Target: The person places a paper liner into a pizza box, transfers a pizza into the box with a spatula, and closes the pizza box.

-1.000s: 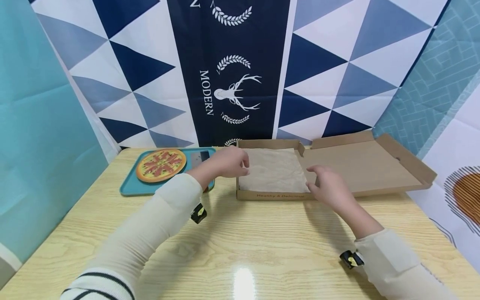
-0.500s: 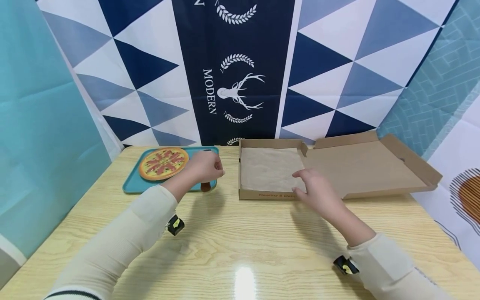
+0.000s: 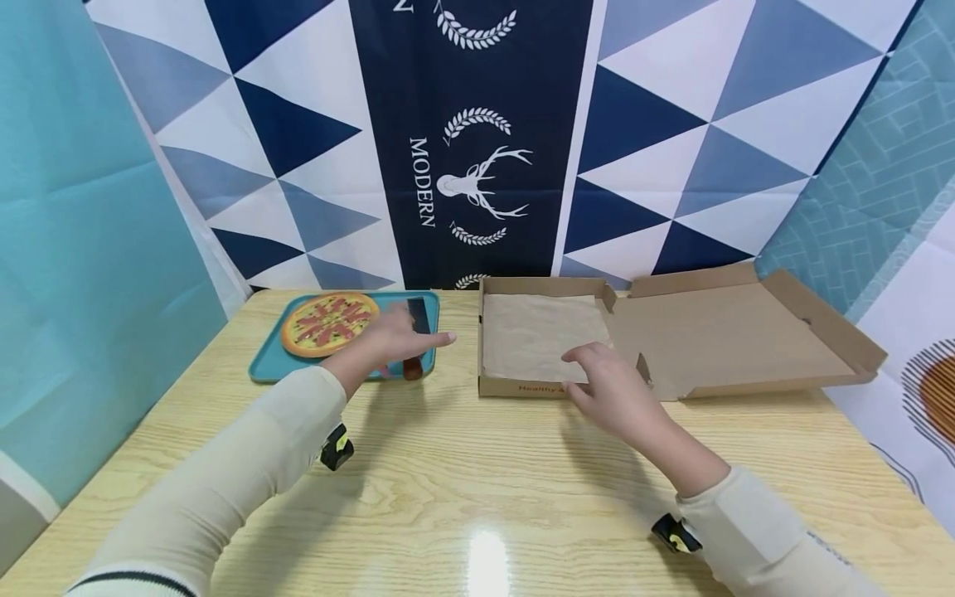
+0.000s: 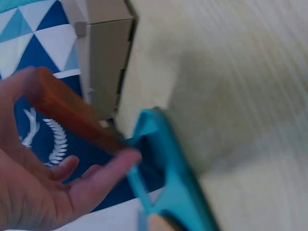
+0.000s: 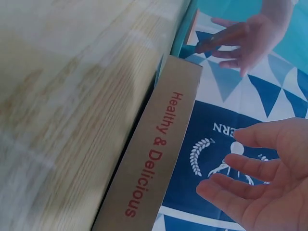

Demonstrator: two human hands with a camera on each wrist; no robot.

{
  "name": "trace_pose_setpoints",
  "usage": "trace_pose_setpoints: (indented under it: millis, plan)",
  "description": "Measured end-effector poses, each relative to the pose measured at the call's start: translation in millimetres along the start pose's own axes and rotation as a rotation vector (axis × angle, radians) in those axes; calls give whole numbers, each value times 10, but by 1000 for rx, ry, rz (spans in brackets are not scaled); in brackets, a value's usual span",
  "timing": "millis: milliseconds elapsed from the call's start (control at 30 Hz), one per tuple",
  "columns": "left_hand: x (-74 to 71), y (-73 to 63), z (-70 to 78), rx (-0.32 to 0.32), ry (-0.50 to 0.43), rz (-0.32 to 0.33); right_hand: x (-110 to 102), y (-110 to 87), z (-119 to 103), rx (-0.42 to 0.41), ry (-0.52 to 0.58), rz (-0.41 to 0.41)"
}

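My left hand (image 3: 384, 336) is over the right end of a blue tray (image 3: 270, 365), thumb stretched out and fingers spread, partly blurred. Beside it lies a tool with a brown handle (image 3: 413, 369) and a flat dark part, the handle reaching over the tray's front edge. The left wrist view shows this handle (image 4: 72, 110) passing between the thumb and fingers, which do not close round it. A round pizza (image 3: 328, 323) sits left on the tray. My right hand (image 3: 615, 390), fingers loosely bent and holding nothing, is at the front of a cardboard pizza box (image 3: 522, 387).
Brown paper (image 3: 537, 332) lines the box, whose lid (image 3: 731, 332) lies folded open to the right. Red lettering runs along the box's front wall (image 5: 154, 144). A patterned cloth (image 3: 477, 166) hangs behind the wooden table (image 3: 418, 481).
My left hand has moved left from the box's left side to the tool on the tray, its fingers spreading. My right hand has shifted left along the box front.
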State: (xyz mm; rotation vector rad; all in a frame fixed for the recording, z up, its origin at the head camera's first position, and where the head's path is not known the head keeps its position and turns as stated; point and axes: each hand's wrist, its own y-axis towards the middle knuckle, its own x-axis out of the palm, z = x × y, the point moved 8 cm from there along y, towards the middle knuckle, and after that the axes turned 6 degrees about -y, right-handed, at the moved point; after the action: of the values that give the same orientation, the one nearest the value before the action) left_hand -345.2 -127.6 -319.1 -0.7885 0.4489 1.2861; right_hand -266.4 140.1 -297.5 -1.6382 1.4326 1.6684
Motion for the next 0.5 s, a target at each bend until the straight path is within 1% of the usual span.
trace_pose_setpoints:
  millis: [33, 100, 133, 167, 200, 300, 367, 467, 500]
  plan:
    - [45, 17, -57, -47, -112, -26, 5, -5, -4, -2, 3, 1]
    - [134, 48, -158, -128, -297, -58, 12, -13, -11, -8, 6, 5]
    - [186, 57, -199, -162, -378, -79, 17, -17, -14, -11, 9, 5]
    - [234, 62, -230, -185, -438, -101, 20, -22, -17, -14, 11, 6]
    - [274, 64, -251, -200, -477, -118, 24, -26, -18, -15, 11, 7]
    - [359, 79, -291, -213, -548, -150, 40, -37, -12, -15, 9, 8]
    - [376, 75, -301, -214, -602, -153, 44, -41, -14, -20, 7, 14]
    - [374, 74, -313, -227, -680, -135, 43, -44, -30, -32, 5, 21]
    - [366, 69, -313, -229, -690, -130, 43, -44, -37, -36, 2, 21]
